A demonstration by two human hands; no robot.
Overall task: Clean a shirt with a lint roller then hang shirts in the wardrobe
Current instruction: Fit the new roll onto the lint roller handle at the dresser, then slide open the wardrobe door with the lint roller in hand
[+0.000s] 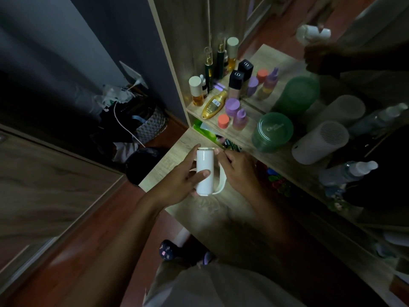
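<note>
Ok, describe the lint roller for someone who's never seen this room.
Find the dressing table with cosmetic bottles. Over its lower tabletop, the left hand and right hand hold the lint roller. It is slim, plain white, with a looped handle, unlike the fatter vented cylinder on the shelf.

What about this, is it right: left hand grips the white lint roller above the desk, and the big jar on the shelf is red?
No. The head view shows the big jar is green, not red. The left hand does grip the white lint roller above the desk.
</note>
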